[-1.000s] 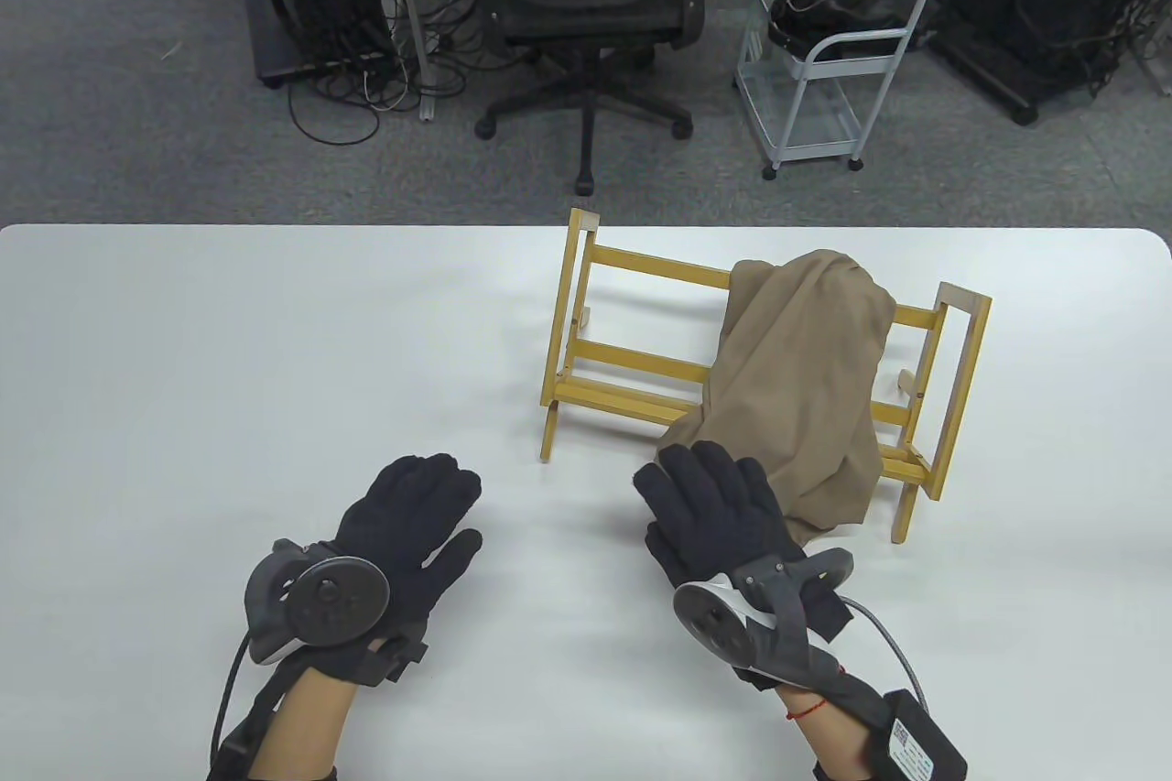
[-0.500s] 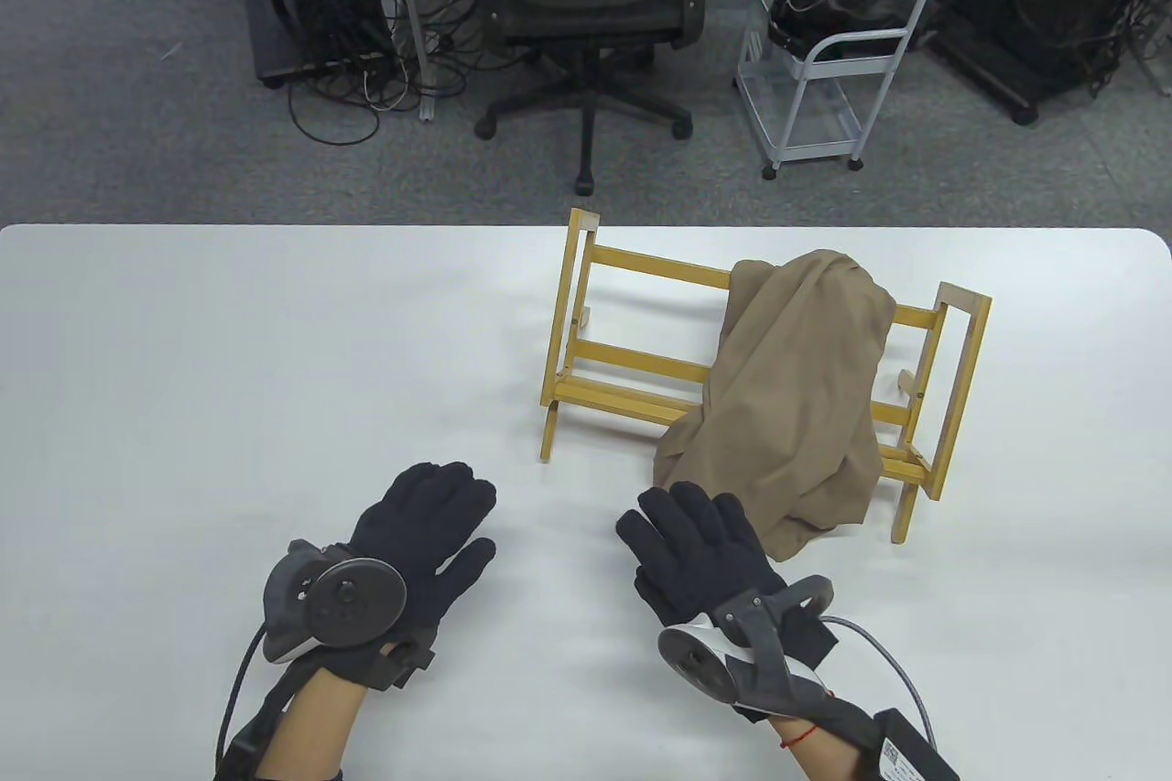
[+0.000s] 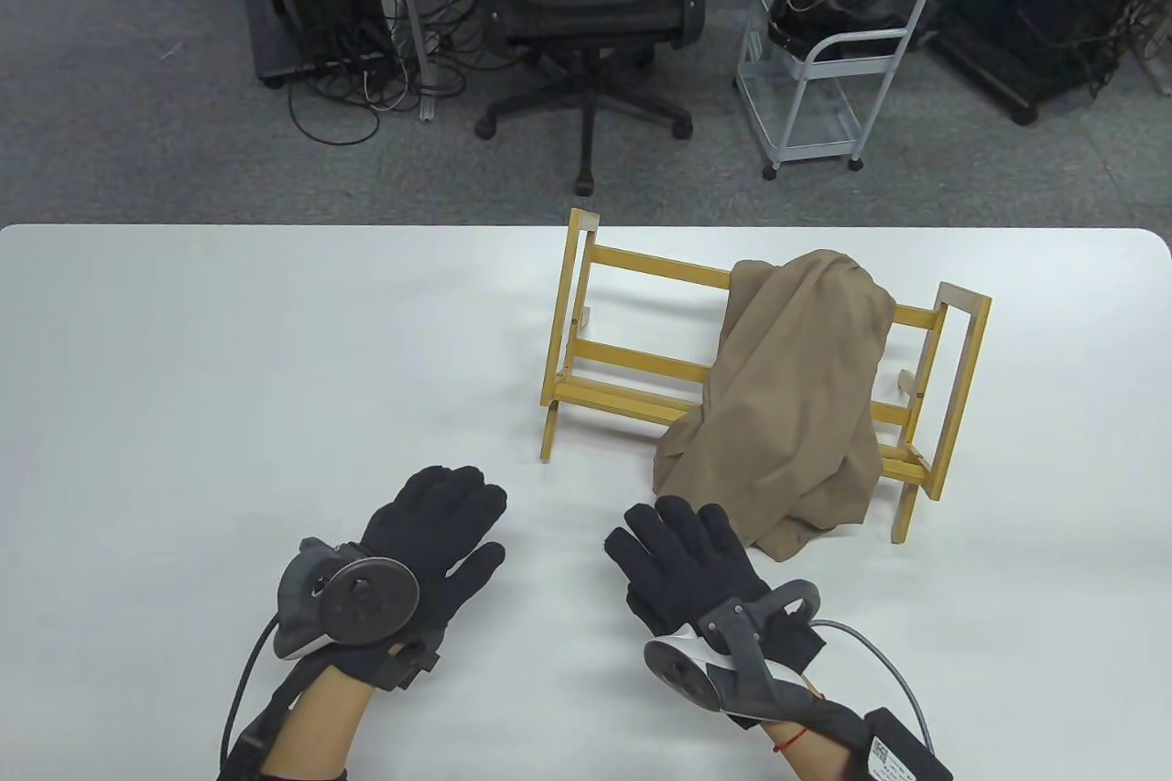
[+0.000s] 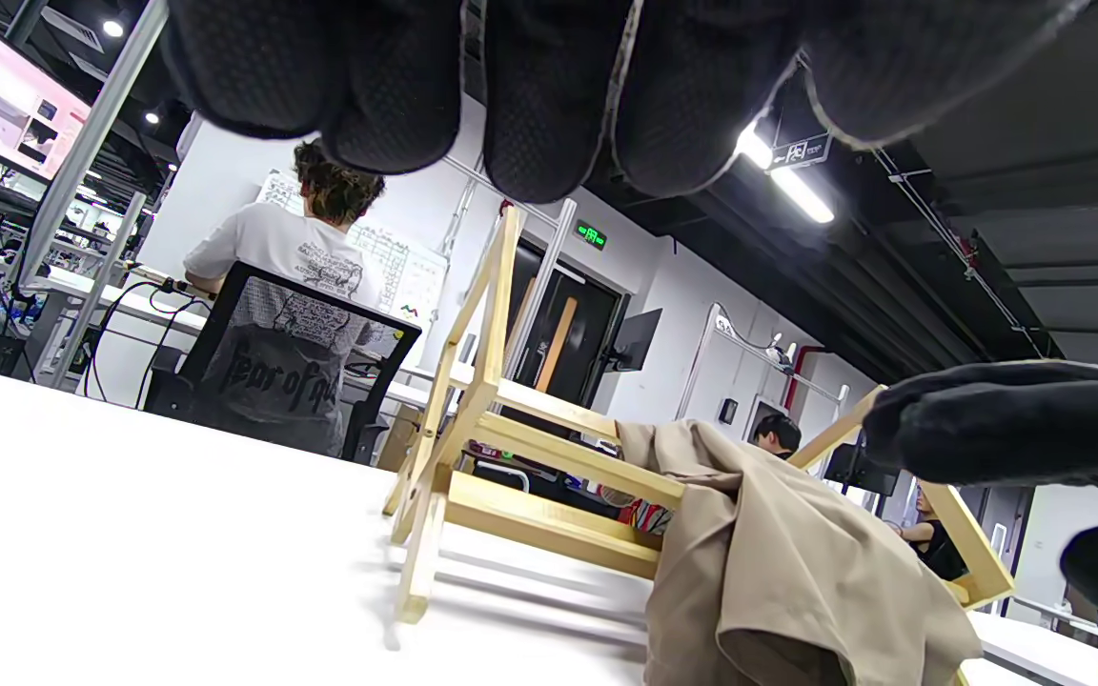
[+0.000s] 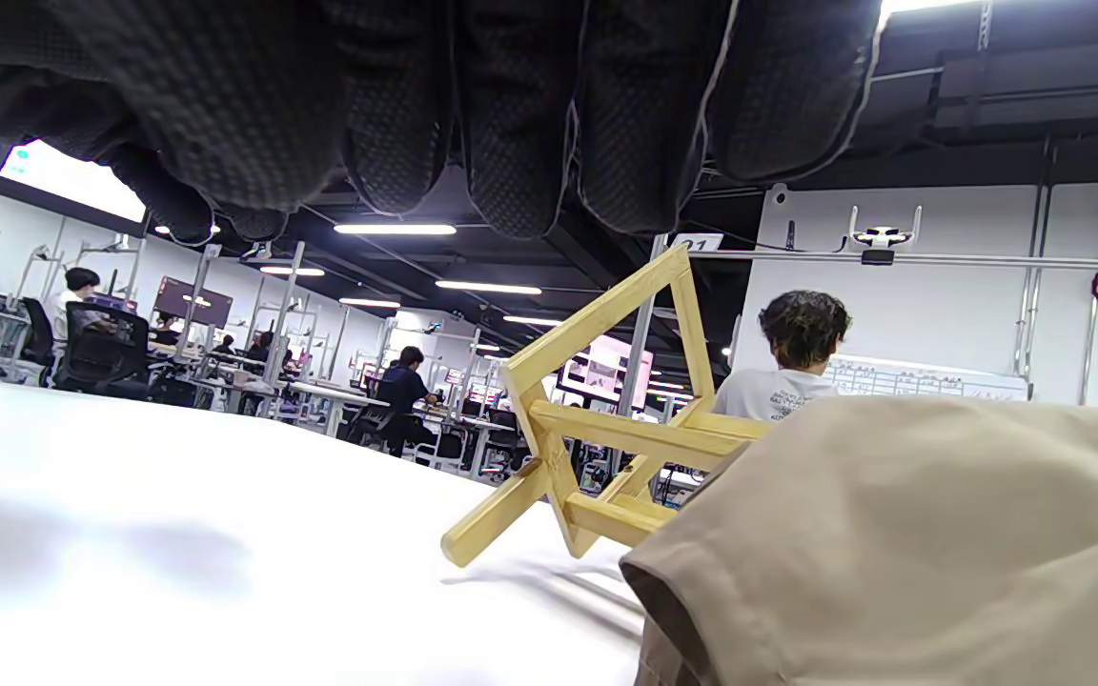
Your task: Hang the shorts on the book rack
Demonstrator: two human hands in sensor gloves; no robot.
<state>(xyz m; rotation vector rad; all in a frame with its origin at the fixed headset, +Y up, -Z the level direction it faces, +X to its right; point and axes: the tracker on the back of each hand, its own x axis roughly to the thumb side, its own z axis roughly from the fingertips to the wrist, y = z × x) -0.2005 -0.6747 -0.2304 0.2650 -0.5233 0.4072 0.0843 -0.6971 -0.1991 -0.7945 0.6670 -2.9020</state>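
Shorts [image 3: 792, 396] draped over top rail of book rack [image 3: 632, 360], lower hem trailing onto worktop [image 3: 229, 360]; left hand [image 3: 426, 534] and right hand [image 3: 687, 557] both flat, fingers spread, holding nothing, near the rack — hanging looks done.

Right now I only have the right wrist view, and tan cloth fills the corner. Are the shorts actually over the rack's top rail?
Observer: Yes. The table view shows the shorts draped over the book rack top rail, near its right end.
Operator: Right hand gripping them?
Observer: No. The right hand is palm down, fingers spread, next to the hem that lies on the table. I cannot tell whether it touches the hem.
Operator: Left hand?
Observer: The left hand is palm down over the table, left of the right hand, holding nothing.
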